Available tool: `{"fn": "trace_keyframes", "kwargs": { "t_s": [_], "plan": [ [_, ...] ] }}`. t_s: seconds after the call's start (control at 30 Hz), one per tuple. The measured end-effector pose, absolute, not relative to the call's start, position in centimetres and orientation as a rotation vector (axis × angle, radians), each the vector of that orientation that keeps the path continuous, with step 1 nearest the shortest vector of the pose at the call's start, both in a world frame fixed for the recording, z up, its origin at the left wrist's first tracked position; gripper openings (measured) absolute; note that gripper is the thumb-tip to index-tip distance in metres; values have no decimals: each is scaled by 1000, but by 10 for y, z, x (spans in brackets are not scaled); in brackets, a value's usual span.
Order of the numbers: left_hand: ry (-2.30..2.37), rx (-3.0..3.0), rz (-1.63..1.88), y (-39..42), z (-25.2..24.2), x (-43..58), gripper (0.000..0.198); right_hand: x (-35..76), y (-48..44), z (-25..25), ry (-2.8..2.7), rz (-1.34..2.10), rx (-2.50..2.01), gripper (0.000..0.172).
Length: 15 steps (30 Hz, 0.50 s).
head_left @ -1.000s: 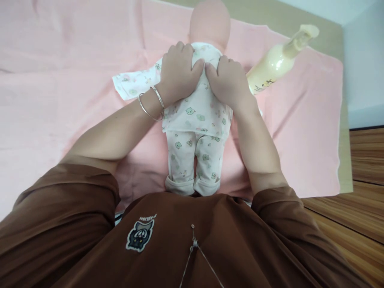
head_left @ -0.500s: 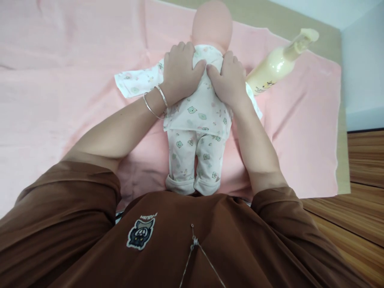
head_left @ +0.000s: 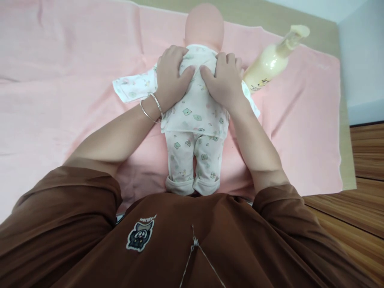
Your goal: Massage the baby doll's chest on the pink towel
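Note:
A bald baby doll [head_left: 195,116] in a white printed top and trousers lies with its back up and its feet toward me. My left hand [head_left: 174,76] is on its left-side shoulder, fingers curled over the shoulder and thumb laid on the upper back. On the other shoulder, my right hand [head_left: 225,82] grips in the same way, its thumb pointing in toward the left one. A gap of cloth shows between the thumbs. Both hands' fingertips are partly hidden over the shoulders. The doll's empty-looking sleeve [head_left: 135,86] stretches out to the left.
A pale yellow pump bottle [head_left: 270,62] is just right of the doll, partly behind my right hand. Under everything spreads a pink cloth [head_left: 309,152] on a light tabletop [head_left: 348,172]. Wood-grain boards [head_left: 360,208] show at the lower right.
The doll, bottle and hands appear slightly further left as the view shifts. Both hands sit slightly lower on the doll's shoulders, with their hold much the same.

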<state>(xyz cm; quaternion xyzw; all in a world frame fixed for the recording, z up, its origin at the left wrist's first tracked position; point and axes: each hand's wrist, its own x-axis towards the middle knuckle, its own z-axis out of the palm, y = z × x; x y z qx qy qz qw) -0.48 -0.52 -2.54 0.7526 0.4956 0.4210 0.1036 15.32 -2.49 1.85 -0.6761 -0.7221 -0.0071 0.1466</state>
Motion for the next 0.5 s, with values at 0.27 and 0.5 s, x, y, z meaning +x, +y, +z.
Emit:
{"fn": "trace_keyframes", "kwargs": {
  "t_s": [0.27,0.5],
  "plan": [
    [1313,2209,1269,-18,-25,-12,29,139,-63,59,-2110,-131,-1793,41],
    [1181,2150,1357,-18,-26,-12,30,134,-59,36,-2220,21,-1712,49]
  ]
}}
